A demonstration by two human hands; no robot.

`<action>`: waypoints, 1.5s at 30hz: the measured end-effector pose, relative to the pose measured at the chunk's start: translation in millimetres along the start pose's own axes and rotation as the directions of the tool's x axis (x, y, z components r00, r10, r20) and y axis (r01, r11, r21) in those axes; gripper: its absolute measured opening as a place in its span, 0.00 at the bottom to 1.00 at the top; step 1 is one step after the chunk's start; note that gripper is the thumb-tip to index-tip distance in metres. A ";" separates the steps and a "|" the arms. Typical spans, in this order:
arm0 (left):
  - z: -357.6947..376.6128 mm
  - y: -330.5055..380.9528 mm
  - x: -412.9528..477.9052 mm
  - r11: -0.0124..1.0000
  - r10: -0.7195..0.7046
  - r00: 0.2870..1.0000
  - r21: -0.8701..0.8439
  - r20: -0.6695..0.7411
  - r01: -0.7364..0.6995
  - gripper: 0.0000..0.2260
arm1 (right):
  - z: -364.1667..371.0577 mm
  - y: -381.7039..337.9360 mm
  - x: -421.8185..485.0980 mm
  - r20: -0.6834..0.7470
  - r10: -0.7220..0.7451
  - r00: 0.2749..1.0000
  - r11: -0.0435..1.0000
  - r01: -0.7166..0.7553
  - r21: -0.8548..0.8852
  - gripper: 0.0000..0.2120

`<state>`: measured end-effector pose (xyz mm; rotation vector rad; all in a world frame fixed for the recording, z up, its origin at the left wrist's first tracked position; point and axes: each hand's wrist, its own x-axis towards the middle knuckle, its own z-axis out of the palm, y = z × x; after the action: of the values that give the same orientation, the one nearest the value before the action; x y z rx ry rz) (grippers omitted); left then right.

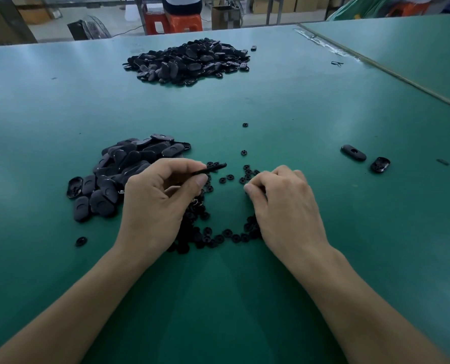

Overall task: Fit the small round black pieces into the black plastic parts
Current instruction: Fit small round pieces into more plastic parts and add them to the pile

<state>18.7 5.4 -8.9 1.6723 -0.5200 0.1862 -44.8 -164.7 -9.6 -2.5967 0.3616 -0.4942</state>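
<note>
Starting at the left edge of the green table [48, 114]: one small round black piece [81, 241] lies alone, just below the near pile of oval black plastic parts [119, 177]. That pile is loose and overlapping, mostly smooth side up, with one glossy underside showing at its left end.

Left hand [155, 203] sits just right of the pile, fingers curled. Thumb and forefinger are clamped on one oval plastic part [210, 169], held edge-on above the table, free end pointing right.

Small round pieces [213, 237] are scattered between and under both hands — a dense cluster below the left palm, an arc along the near side, and a few strays further up the table.

Far pile of oval parts [189, 61] sits well behind, near the back edge.

Right hand [284, 200] is knuckles up, fingers curled down, with the tips at the table among the round pieces. Thumb and forefinger are together; can't tell if a piece is between them.

Further right, two loose oval parts lie near each other: one with its centre hole showing [353, 152], one glossy side up [380, 164]. A second green table [402, 48] butts up at the far right.
</note>
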 end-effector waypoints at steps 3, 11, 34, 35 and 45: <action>-0.2 -0.5 0.5 1.000 0.016 1.000 0.018 0.002 -0.016 0.06 | -0.8 -1.6 0.0 -0.060 -0.010 0.998 0.991 0.017 0.134 0.10; 3.7 4.0 -2.5 0.997 -0.028 0.999 -0.073 0.029 0.031 0.07 | -2.8 -5.4 -0.2 -0.073 0.062 0.995 0.898 -0.024 0.439 0.06; 3.3 4.9 -5.7 0.996 -0.057 0.994 -0.066 0.089 0.063 0.13 | 0.9 -13.4 -3.3 0.008 -0.004 1.000 0.649 -0.003 0.760 0.06; 3.5 4.9 -6.0 0.996 -0.059 0.994 -0.068 0.096 0.065 0.13 | 1.4 -14.0 -3.7 0.004 -0.007 1.000 0.660 0.002 0.751 0.07; 3.2 6.9 -6.4 0.998 -0.014 0.989 -0.062 0.150 0.024 0.13 | -0.2 -16.0 -4.9 0.024 -0.031 0.999 0.700 0.004 0.714 0.07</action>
<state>9.5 3.1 -5.9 1.6364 -0.6160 0.0301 -46.7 -149.4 -3.0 -1.8343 0.0902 -0.4739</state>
